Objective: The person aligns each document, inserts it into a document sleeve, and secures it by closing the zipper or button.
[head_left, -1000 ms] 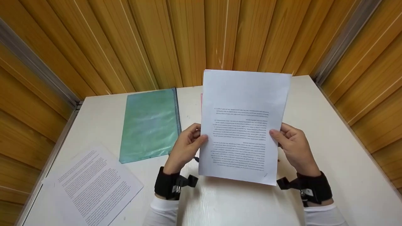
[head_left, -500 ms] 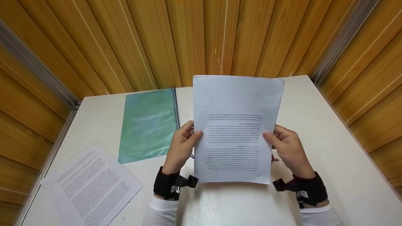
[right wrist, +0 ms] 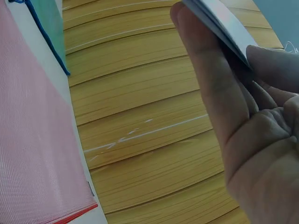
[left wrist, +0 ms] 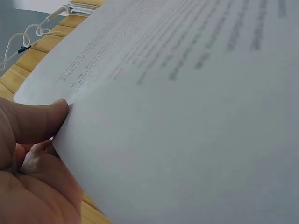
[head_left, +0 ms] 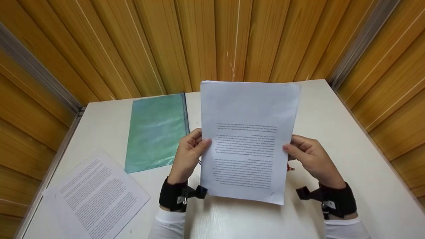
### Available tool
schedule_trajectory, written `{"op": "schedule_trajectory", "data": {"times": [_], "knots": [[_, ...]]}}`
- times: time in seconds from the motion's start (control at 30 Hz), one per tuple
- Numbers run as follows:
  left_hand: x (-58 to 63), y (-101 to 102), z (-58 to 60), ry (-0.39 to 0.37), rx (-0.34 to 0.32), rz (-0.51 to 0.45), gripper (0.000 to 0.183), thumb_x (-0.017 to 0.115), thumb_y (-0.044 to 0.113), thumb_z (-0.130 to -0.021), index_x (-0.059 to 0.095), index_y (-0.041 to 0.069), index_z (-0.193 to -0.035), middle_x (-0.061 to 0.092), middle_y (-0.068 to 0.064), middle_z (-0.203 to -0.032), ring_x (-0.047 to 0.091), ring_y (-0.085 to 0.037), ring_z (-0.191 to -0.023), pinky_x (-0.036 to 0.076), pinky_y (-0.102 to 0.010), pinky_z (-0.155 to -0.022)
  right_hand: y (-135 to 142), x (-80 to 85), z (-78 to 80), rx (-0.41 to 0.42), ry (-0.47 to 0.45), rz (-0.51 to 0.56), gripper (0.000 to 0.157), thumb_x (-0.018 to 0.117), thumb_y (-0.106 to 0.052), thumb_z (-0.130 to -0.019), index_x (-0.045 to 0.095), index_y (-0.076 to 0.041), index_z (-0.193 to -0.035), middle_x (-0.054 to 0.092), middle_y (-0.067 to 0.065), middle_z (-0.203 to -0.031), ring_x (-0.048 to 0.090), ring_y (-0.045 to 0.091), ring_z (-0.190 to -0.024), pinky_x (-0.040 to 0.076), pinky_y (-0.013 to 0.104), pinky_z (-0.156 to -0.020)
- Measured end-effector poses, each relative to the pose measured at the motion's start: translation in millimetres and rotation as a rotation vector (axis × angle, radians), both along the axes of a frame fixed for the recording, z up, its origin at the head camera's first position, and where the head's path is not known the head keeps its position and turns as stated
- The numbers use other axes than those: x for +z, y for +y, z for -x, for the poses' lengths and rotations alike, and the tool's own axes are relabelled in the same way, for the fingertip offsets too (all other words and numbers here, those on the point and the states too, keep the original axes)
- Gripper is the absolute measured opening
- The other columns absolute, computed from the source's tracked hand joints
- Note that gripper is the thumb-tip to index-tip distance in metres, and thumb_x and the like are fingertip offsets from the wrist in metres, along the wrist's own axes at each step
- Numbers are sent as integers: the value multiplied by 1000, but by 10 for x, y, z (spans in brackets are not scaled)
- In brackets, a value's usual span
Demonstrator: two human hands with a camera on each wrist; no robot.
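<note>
One stack of printed sheets (head_left: 247, 142) is being held above the bench (head_left: 358, 159), the left hand (head_left: 187, 156) pinching its left edge and the right hand (head_left: 313, 161) its right, each grip narrowed to the paper's thickness, thumb in front. One green folder (head_left: 155, 132) and one other paper set (head_left: 103, 196) are lying farther left, while one pink mesh pouch (right wrist: 39, 126) is showing in the right wrist view.

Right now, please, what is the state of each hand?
Left hand: closed, pinching the paper stack at its left edge.
Right hand: closed, pinching the paper stack at its right edge.
</note>
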State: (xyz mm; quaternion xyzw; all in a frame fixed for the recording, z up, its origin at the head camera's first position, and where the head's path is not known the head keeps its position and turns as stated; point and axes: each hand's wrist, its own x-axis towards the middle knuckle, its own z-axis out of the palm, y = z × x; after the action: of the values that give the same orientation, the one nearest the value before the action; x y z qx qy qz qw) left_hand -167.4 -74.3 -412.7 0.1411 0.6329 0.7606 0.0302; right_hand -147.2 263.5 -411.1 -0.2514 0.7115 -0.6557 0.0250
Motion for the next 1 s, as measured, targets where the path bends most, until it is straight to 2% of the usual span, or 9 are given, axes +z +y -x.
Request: {"op": "schedule_trajectory", "data": {"times": [0.17,0.3,0.47,0.57,0.67,0.8,0.87,1.0], "knots": [[15,-12,-19,-13,-59,-18,29,60,5,-97,58,-12,-121,72,-24,-101,71,-17,-82,56,-28,-71,-35,-4,1,-41,5,-6,33,50,2,-100,55,15,-130,74,9,-114,76,18,-87,60,29,-66],[15,-12,-21,-21,-126,-55,34,61,8,-97,55,-13,-123,74,-15,-100,72,-17,-85,57,-28,-73,-17,-5,-4,-47,-1,12,33,50,3,-100,54,16,-130,74,8,-115,76,18,-89,60,29,-67],[-5,-30,-13,-34,-213,-111,40,60,9,-98,50,-15,-128,76,-4,-101,73,-16,-89,58,-28,-76,30,-12,0,15,-20,48,34,48,4,-101,50,18,-132,74,9,-116,75,19,-90,60,27,-67],[-21,-36,-11,-46,-233,-131,42,60,9,-98,48,-16,-130,76,-4,-102,74,-16,-90,58,-29,-77,45,-19,10,54,-41,50,35,46,2,-102,48,17,-134,74,9,-116,75,19,-90,59,27,-66],[-29,-18,-7,-54,-190,-129,41,60,8,-98,50,-17,-128,76,-6,-101,74,-17,-89,58,-29,-77,48,-23,21,86,-67,40,38,44,0,-103,45,15,-138,73,9,-119,75,19,-93,60,28,-69],[-24,34,-9,-49,-77,-91,35,60,7,-97,55,-14,-125,75,-13,-99,73,-17,-83,58,-29,-73,45,-24,31,113,-104,29,43,44,-2,-104,39,11,-144,70,8,-126,74,20,-100,60,28,-73],[-15,61,-14,-34,-30,-57,32,60,7,-97,57,-12,-123,74,-18,-98,72,-17,-81,57,-29,-71,44,-22,35,104,-115,28,44,46,-2,-103,38,11,-145,69,9,-127,73,21,-101,60,29,-74],[-13,88,-18,3,16,9,28,58,5,-98,59,-10,-121,72,-27,-99,72,-17,-79,57,-29,-69,31,-19,34,51,-111,7,41,49,-2,-102,45,13,-140,72,7,-122,74,20,-97,60,29,-73]]}}
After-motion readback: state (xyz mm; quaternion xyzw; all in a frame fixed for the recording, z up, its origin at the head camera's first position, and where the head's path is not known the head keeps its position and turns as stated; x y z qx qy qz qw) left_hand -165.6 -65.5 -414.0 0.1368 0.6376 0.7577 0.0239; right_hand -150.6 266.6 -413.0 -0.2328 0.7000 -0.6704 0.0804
